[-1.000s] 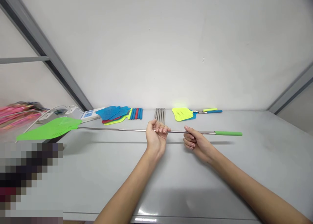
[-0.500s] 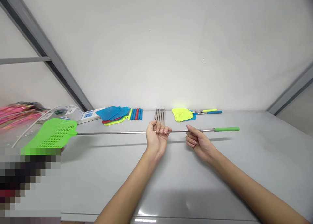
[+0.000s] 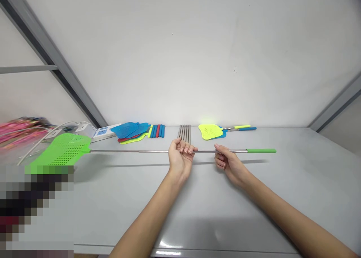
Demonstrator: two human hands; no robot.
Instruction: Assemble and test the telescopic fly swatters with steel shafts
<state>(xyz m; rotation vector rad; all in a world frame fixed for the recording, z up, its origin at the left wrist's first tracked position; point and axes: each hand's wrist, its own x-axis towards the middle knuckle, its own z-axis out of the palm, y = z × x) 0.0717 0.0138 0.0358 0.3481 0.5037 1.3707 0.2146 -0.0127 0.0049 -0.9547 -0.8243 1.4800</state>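
Observation:
A long fly swatter (image 3: 129, 151) with a green perforated head, a thin metal rod and a green grip lies level across my view, above the grey table. My left hand (image 3: 182, 156), palm up with fingers curled, holds the rod near its middle. Farther right, my right hand (image 3: 228, 160) pinches the same rod between thumb and fingers, short of the green grip. Just behind my left hand, several metal rods (image 3: 184, 133) lie side by side. The lower left part of the swatter's head is hidden by a pixelated patch.
At the back left are blue, red and yellow swatter heads (image 3: 126, 130) and a row of coloured grips (image 3: 158, 131). Yellow and blue swatters (image 3: 211, 131) lie at the back right. A power strip (image 3: 104, 132) with cables and pink bagged items (image 3: 22, 132) stand left.
Both hands keep their hold on the rod and have hardly moved. The swatter's head has risen slightly, while its grip end has dipped a little.

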